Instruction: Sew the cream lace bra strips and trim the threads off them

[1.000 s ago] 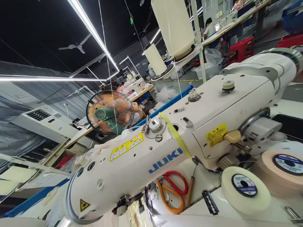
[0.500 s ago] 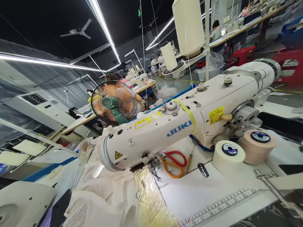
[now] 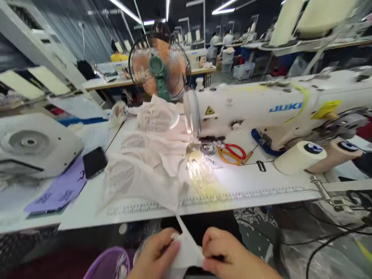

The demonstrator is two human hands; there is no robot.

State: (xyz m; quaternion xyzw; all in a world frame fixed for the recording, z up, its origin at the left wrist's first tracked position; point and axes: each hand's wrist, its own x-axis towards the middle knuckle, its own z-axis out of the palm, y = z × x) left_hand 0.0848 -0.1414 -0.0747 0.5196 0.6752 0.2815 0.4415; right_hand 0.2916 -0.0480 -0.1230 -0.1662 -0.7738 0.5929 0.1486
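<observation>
Below the table's front edge, my left hand (image 3: 159, 254) pinches a piece of white fabric (image 3: 186, 248) between thumb and fingers. My right hand (image 3: 223, 252) grips the same cloth at its right edge, fingers curled. A narrow strip of it runs up over the edge to the white garments (image 3: 148, 170) heaped on the table left of the needle area. Above and to the right stands a white sewing machine (image 3: 238, 108), its lamp lighting a patch of shiny yellowish film (image 3: 200, 170).
Scissors (image 3: 232, 153), a small blade (image 3: 260, 166) and thread cones (image 3: 300, 157) lie on the right. A ruler tape (image 3: 255, 193) runs along the front edge. At left are a black phone (image 3: 94, 162) and purple paper (image 3: 59, 188). A fan (image 3: 159, 66) stands behind; a purple basket (image 3: 109, 263) is below.
The view has swung down and left. Both my hands have come into sight, holding the white fabric; neither showed earlier.
</observation>
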